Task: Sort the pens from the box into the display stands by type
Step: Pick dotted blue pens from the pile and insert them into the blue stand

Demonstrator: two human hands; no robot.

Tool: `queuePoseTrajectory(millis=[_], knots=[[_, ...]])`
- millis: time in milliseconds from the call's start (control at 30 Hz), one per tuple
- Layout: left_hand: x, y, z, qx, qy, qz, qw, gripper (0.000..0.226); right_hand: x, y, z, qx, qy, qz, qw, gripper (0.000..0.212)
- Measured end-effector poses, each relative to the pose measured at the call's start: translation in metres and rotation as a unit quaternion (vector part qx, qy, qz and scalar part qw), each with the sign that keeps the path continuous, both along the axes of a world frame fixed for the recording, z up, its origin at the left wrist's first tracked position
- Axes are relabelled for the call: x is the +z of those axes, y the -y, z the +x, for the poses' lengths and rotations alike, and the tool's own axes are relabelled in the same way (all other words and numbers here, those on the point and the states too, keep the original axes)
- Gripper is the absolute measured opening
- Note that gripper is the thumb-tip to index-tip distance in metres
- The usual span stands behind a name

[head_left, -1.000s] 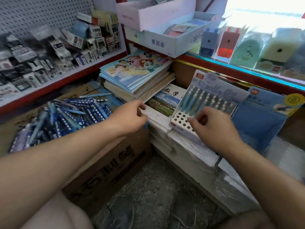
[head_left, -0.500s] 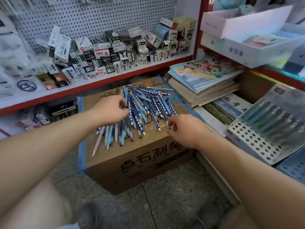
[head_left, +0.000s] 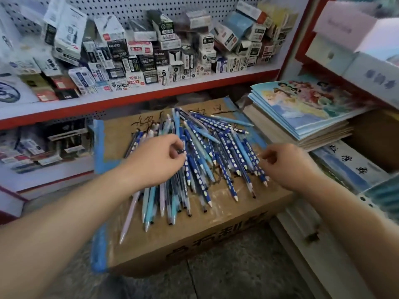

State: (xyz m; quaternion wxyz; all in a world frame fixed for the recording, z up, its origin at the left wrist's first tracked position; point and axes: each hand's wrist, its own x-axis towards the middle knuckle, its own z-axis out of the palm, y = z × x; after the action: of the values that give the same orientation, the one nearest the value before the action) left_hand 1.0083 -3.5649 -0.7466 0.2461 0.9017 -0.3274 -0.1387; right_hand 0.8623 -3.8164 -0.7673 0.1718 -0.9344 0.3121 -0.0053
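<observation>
On the closed top of a brown cardboard box (head_left: 216, 240) edged with blue tape (head_left: 99, 145), a loose heap of pens (head_left: 226, 152), fanned lengthwise with most tips toward the near edge. At least two sorts: dark blue barrels dotted with pale drops and tipped in white, massed to the right; plain barrels in light blue, teal and pale pink to the left and front. Left hand (head_left: 159, 162) over the middle of the heap, fingers curled, thumb and forefinger pinching the dark end of one pen. Right hand (head_left: 287, 167) at the heap's right edge, fingers curled inward; whether closed on anything, impossible to tell. Just right of the box, a stack of notebooks (head_left: 302, 104); at the far right edge, a corner of a perforated display stand (head_left: 367, 202).
</observation>
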Motion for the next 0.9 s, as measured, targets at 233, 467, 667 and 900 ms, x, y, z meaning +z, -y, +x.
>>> queuePoseTrajectory(millis=[233,467,667,900], knots=[[-0.010,0.017,0.007,-0.020,-0.079,-0.012,0.997,0.016,-0.006,0.015,0.021,-0.056,-0.107,0.083,0.989,0.032],[-0.018,0.040,0.001,-0.052,-0.120,-0.035,0.991,0.012,-0.007,0.005,0.021,-0.118,-0.071,0.194,0.971,0.026],[-0.026,0.053,-0.009,-0.025,-0.249,-0.101,0.963,0.021,0.011,-0.001,0.012,-0.114,0.054,0.223,0.967,0.023],[-0.023,0.072,-0.026,0.078,-0.541,-0.259,0.796,0.018,0.023,-0.046,0.008,0.055,0.041,0.308,0.949,0.018]])
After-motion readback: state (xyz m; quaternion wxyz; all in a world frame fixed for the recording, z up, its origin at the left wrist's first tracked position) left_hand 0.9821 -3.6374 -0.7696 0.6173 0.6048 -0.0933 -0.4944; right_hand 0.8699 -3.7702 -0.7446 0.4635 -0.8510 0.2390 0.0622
